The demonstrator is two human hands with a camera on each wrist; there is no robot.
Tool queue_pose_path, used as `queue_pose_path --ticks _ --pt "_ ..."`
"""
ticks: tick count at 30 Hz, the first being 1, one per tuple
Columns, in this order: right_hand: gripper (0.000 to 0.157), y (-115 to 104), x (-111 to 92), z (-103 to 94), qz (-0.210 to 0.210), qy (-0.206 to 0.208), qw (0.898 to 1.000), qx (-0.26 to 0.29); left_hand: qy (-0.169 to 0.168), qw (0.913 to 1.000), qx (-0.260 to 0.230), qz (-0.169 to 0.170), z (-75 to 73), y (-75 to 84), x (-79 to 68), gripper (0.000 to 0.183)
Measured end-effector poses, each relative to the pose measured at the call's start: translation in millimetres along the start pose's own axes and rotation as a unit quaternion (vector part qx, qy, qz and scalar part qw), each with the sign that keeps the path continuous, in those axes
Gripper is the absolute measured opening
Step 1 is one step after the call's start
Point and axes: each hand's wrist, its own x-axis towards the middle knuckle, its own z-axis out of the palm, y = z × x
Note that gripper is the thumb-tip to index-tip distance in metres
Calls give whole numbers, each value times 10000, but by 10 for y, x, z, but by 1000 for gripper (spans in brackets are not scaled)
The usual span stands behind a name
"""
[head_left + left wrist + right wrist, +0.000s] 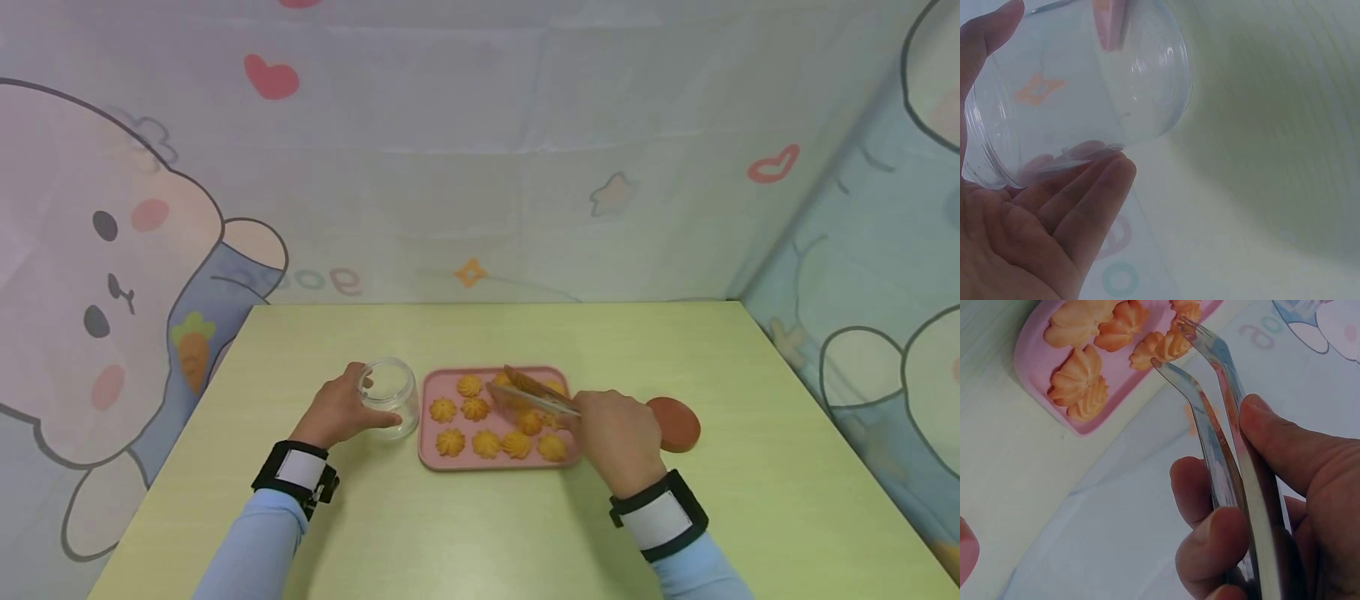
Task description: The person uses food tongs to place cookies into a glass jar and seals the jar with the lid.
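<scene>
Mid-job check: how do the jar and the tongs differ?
The jar is wide and clear; the tongs are slim, shiny metal. The jar is left of the tray; the tongs reach over it. Both are held: jar in the left grip, tongs in the right grip.

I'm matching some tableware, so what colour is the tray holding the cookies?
The tray is pink; it shows best in the head view.

A backdrop (465,108) — hearts (272,79), a carrot (194,360) — rises behind the table (450,533).
</scene>
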Motion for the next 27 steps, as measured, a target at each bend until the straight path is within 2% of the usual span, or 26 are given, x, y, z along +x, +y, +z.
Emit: queue_pose_path --ticks 10,15,27 --pt "36 -29 32 -109 -140 412 9990 117 -13 10000 27 -51 -2 16 -4 94" --pt "32 -108 51 -207 -207 571 9980 170 -18 10000 16 -54 5 18 3 92" --pt "30 -439 191 -402 -477 492 9974 225 -31 10000 -17 -5 -9 8 15 92"
